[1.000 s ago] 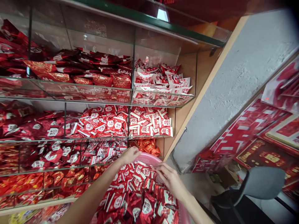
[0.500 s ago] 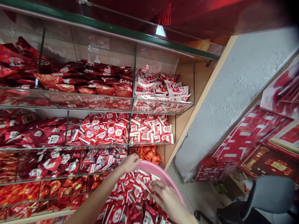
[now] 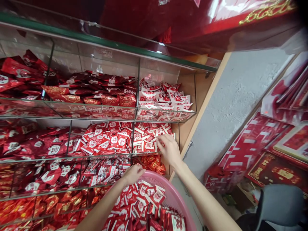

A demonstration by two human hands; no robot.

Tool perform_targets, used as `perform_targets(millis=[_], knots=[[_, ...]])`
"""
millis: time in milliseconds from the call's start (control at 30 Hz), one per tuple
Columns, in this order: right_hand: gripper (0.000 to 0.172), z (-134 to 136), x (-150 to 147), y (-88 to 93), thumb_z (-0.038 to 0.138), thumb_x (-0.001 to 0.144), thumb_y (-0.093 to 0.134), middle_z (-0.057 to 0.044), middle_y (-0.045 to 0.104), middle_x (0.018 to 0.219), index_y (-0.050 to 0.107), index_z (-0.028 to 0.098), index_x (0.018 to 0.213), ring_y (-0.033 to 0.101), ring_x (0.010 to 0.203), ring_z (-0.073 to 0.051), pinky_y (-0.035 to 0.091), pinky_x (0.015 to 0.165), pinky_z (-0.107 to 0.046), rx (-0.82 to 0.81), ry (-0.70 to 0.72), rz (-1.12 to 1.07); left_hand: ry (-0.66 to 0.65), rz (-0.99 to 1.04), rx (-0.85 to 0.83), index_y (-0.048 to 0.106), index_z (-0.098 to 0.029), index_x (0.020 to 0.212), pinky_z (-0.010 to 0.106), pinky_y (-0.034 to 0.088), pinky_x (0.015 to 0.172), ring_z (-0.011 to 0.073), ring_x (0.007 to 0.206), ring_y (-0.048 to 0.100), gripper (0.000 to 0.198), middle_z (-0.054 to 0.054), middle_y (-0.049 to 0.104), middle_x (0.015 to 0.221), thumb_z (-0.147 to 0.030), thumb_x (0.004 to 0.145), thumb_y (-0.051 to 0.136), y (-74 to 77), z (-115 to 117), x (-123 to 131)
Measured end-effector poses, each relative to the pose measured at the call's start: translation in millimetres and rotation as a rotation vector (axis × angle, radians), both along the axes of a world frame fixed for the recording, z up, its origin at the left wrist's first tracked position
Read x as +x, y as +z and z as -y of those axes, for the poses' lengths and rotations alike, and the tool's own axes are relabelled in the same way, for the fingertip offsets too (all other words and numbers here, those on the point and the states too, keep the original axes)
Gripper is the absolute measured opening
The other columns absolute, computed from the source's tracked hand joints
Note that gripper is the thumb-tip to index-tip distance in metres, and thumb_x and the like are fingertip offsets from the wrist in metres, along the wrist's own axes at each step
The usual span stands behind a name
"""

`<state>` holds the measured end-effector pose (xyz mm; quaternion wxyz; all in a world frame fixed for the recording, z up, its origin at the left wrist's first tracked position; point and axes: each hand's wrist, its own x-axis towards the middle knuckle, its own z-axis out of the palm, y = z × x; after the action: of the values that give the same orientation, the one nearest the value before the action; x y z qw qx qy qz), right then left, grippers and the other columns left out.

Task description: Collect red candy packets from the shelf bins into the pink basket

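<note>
A pink plastic basket [image 3: 176, 189] filled with small red and white packets [image 3: 141, 195] stands at the bottom centre. My left hand [image 3: 133, 174] is closed on its far rim, thumb side toward the shelf. Up at the glass shelf, my right hand [image 3: 169, 148] reaches into the right-hand compartment. Its fingers are curled down against the red and white packets [image 3: 148, 146] there. Whatever lies under those fingertips is hidden. Just below that compartment, shiny orange-red packets [image 3: 152, 163] lie behind the basket rim.
Glass dividers and ledges [image 3: 101, 156] split the shelves into bays of red packets. A thick glass edge [image 3: 115, 45] runs overhead. To the right are a wooden side panel [image 3: 204, 104], a grey wall [image 3: 231, 106], a dark chair [image 3: 280, 202] and red printed goods [image 3: 245, 144].
My right hand has moved up from the packets in the basket to the shelf compartment. My left hand stays at the rim. The view has tilted slightly upward.
</note>
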<state>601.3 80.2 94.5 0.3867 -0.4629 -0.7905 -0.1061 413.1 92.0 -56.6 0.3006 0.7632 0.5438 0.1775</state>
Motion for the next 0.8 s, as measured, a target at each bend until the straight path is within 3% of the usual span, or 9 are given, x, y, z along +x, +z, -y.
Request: perform_targets(millis=[167, 400, 633, 800], knots=[[0.017, -36, -16, 18.2, 0.018, 0.085, 0.044, -0.008, 0.059, 0.091, 0.059, 0.019, 0.094, 0.049, 0.09, -0.023, 0.037, 0.077, -0.034, 0.024, -0.209, 0.155, 0.01, 0.015, -0.054, 0.048, -0.019, 0.069, 0.022, 0.025, 0.052, 0.0104, 0.054, 0.042, 0.044, -0.004, 0.047, 0.059, -0.058, 0.081, 0.035, 0.1, 0, 0], [0.02, -54, -28, 10.8, 0.015, 0.083, 0.044, -0.012, 0.059, 0.096, 0.057, 0.017, 0.098, 0.049, 0.089, -0.026, 0.035, 0.076, -0.036, 0.001, -0.398, 0.257, 0.019, 0.007, -0.058, 0.05, -0.019, 0.07, 0.023, 0.025, 0.052, 0.0112, 0.055, 0.043, 0.044, -0.003, 0.05, 0.062, -0.06, 0.08, 0.036, 3.0, 2, 0], [0.019, -58, -29, 6.1, 0.014, 0.086, 0.04, -0.011, 0.059, 0.09, 0.058, 0.018, 0.091, 0.047, 0.086, -0.025, 0.033, 0.073, -0.035, 0.066, -0.393, 0.314, 0.014, 0.012, -0.041, 0.051, -0.019, 0.07, 0.023, 0.027, 0.052, 0.0118, 0.057, 0.046, 0.043, -0.002, 0.051, 0.063, -0.058, 0.081, 0.036, 7.4, 4, 1], [0.018, -62, -25, 3.1, 0.018, 0.088, 0.039, -0.011, 0.058, 0.092, 0.056, 0.017, 0.092, 0.048, 0.086, -0.023, 0.034, 0.075, -0.034, 0.134, -0.345, 0.205, 0.028, 0.002, -0.071, 0.049, -0.02, 0.069, 0.023, 0.027, 0.051, 0.0126, 0.057, 0.045, 0.043, -0.003, 0.051, 0.063, -0.059, 0.08, 0.036, 9.9, 6, 1]])
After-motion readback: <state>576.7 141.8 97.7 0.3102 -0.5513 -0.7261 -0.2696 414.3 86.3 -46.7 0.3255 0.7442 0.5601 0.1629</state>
